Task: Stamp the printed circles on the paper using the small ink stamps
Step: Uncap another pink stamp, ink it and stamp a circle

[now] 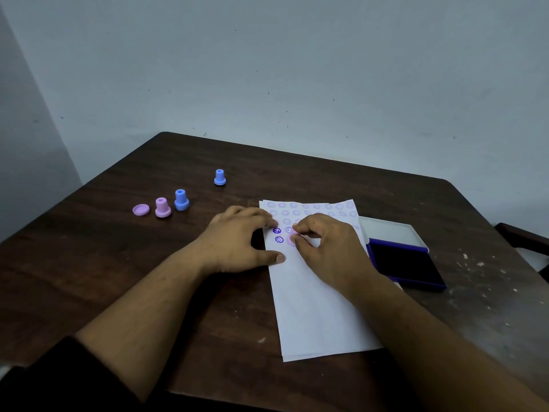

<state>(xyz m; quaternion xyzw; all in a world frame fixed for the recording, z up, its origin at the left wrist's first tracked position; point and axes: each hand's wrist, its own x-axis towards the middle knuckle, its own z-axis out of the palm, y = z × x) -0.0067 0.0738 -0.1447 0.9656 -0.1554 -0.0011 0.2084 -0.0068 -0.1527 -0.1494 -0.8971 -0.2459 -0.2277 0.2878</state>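
A white paper [312,307] with rows of faint printed circles lies on the dark wooden table [118,263]. Two dark blue stamped marks [278,235] and a fainter one sit on its left side. My right hand [323,248] pinches a small pink stamp [292,239] that is pressed onto the paper just right of those marks. My left hand [237,239] rests flat, fingertips and thumb on the paper's left edge. An open ink pad [404,263] in a blue case lies right of the paper.
A pink cap [140,209], a pink stamp [162,207] and a blue stamp [181,199] stand in a row at the left. Another blue stamp [219,177] stands farther back. A wall runs behind the table. A dark chair part [523,236] shows at the right edge.
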